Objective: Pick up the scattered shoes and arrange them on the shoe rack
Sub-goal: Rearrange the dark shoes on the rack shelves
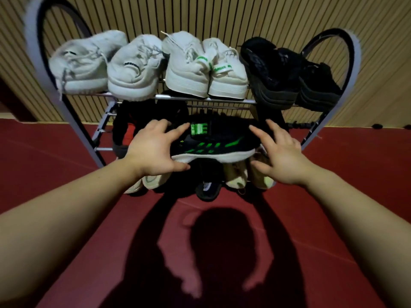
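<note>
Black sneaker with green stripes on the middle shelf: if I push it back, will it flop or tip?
Probably light for its size: the black-and-green sneaker shows a knit-looking upper and thick white sole. That sole should keep it fairly stiff, though the upper may dent. It lies sideways on the shoe rack's thin rails, so it might tip.

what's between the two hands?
Head view: the black-and-green sneaker, sideways on the shoe rack, spans the gap from left hand to right hand.
</note>
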Motion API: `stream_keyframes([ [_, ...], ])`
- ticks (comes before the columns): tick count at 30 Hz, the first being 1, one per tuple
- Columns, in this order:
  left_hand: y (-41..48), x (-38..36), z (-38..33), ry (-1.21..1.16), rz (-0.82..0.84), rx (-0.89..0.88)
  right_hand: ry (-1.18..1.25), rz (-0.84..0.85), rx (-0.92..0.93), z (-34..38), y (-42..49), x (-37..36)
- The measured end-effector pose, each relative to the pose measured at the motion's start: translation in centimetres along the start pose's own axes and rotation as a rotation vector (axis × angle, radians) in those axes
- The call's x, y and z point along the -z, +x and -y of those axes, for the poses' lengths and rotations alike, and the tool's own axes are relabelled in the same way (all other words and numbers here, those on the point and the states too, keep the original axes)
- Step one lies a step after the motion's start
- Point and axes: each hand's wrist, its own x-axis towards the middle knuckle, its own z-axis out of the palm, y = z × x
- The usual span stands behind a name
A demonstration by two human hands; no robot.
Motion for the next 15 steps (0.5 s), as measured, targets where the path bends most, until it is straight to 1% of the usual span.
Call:
stream_keyframes([
  [3,-0.2,0.7,1.3,-0.035,-0.062,0.169,0.115,0.015,-0.017,2.2,1.2,-0.6],
  [6,-0.6,1.1,2.4,-0.077,-0.087,0.329,0.161,0.082,0.008,4.6,2.2,-1.3],
  [9,-0.8,1.4,2.9,-0.085,-0.156,0.438,0.186,0.134,0.057,7.3,3.1,-2.0],
  [10,-0.7,1.6,2.8,-0.1,-0.155,0.485,0.182,0.142,0.073,8.1,3.4,-2.2],
  [11,-0.6,1.7,2.6,-0.13,-0.126,0.538,0.178,0.149,0.086,9.0,3.8,-2.4],
  [13,-0.2,2.0,2.0,-0.2,0.006,0.628,0.183,0.166,0.098,10.5,4.6,-2.7],
  [15,0.3,2.3,1.5,-0.211,0.16,0.627,0.215,0.194,0.095,11.6,5.4,-3.1],
])
